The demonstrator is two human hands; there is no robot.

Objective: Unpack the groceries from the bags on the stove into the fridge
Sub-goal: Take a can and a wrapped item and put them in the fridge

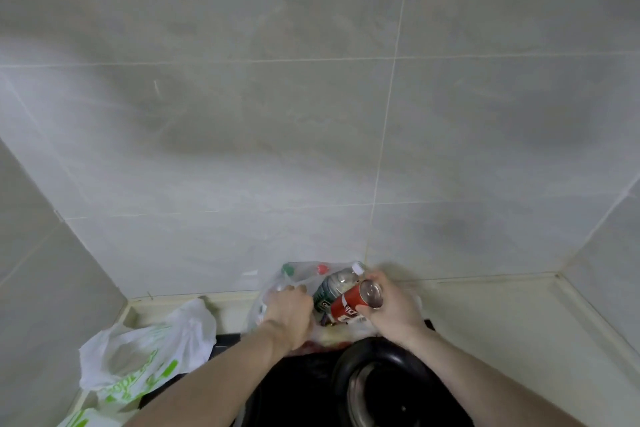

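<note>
Right hand (391, 305) wrapped round a red soda can (353, 305) just above the clear bag (277, 291) on the stove (294, 388); left hand (289, 308) bunching the bag's plastic. Can's stiff, smooth, prob slippery w/ condensation, so grip mid-body. Water bottle (337, 282) inside looks heavier.

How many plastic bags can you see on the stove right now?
2. A clear bag of groceries sits at the back by the wall, held by the left hand. A white bag with green print lies at the left. Others may be out of view.
</note>
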